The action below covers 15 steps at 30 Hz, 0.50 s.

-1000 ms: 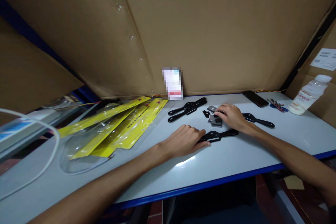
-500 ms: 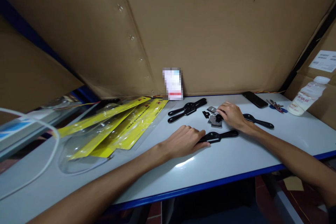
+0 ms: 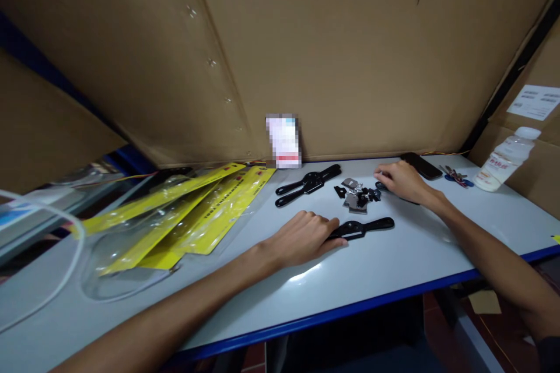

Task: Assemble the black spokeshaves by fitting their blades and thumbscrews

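Spokeshave (image 3: 366, 226) lies flat on white table (image 3: 420, 256), left hand (image 3: 304, 237) closed on its left handle. Right hand (image 3: 401, 179) over second spokeshave (image 3: 381, 186), fingers bent; can't tell if gripping. Small metal parts (image 3: 359, 199) piled just left of right hand.

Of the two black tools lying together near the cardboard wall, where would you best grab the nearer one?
Probably by the left handle of the nearer tool, coming from the front left: that slim handle splays away from the farther tool, leaving its near edge free, while the right ends bunch together.
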Tool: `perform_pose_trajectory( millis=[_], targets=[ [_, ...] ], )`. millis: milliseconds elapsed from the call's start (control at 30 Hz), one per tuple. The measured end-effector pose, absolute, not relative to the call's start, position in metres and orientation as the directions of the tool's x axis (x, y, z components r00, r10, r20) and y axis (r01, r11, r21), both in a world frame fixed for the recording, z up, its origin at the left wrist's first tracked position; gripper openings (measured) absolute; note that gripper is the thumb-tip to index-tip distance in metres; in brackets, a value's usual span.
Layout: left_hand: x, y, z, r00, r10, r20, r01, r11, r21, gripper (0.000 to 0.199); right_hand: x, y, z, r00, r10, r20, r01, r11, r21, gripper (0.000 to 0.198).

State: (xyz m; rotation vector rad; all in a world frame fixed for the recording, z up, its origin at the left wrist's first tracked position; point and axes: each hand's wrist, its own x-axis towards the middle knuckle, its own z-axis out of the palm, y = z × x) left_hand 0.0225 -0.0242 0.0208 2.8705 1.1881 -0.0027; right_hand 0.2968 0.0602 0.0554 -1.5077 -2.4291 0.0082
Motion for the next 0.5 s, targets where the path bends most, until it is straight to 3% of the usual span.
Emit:
perform_pose_trajectory(
  millis=[100, 200, 333, 500],
  targets=[
    [0.023, -0.024, 0.022, 0.698, 0.715, -0.036, 0.716, -0.698, 0.028, 0.048, 0.318, 0.057, 0.078, -0.335, 0.920, 0.205, 0.931, 0.356, -0.078, 0.020],
    [0.023, -0.024, 0.023, 0.684, 0.726, -0.069, 0.728, -0.686, 0.003, 0.047, 0.342, 0.052, 0.094, -0.287, 0.958, -0.015, 0.958, 0.287, 0.005, 0.015],
    [0.023, -0.023, 0.021, 0.693, 0.719, -0.060, 0.720, -0.694, 0.001, 0.050, 0.358, 0.052, 0.091, -0.133, 0.946, -0.296, 0.989, 0.147, 0.025, 0.027],
    [0.021, -0.023, 0.018, 0.709, 0.705, -0.038, 0.705, -0.709, -0.002, 0.053, 0.351, 0.057, 0.077, -0.007, 0.899, -0.438, 0.999, 0.024, 0.033, 0.017]
  ],
)
